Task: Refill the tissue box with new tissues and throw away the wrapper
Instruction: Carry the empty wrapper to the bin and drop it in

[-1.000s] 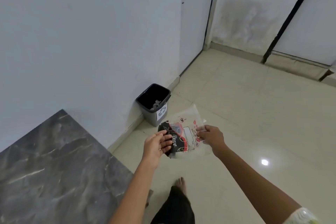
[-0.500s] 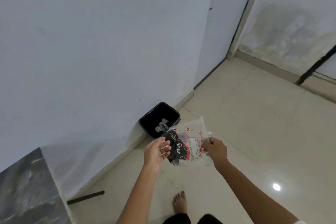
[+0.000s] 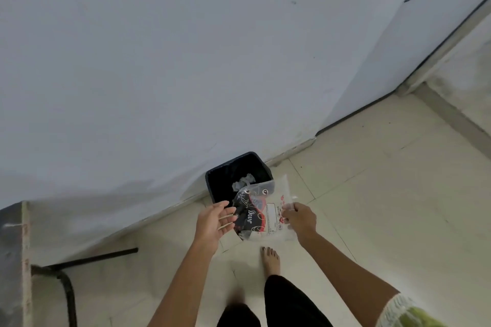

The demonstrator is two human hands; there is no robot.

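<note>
The empty plastic tissue wrapper (image 3: 261, 211), clear with black and red print, hangs just in front of the small black waste bin (image 3: 215, 186) that stands against the white wall. My right hand (image 3: 300, 219) pinches the wrapper's right edge. My left hand (image 3: 214, 220) is at the wrapper's left side with fingers spread, fingertips at or near the plastic. Crumpled white paper (image 3: 243, 180) lies inside the bin. The tissue box is out of view.
The edge of a grey marble table (image 3: 13, 247) with a black metal leg (image 3: 66, 289) is at the lower left. My bare foot (image 3: 270, 260) stands on the pale tiled floor below the wrapper. A door frame (image 3: 438, 42) is at the right.
I have stepped closer to the bin, which now lies directly behind the wrapper. Both hands keep the same pose around the wrapper. The table has slid to the left edge of view.
</note>
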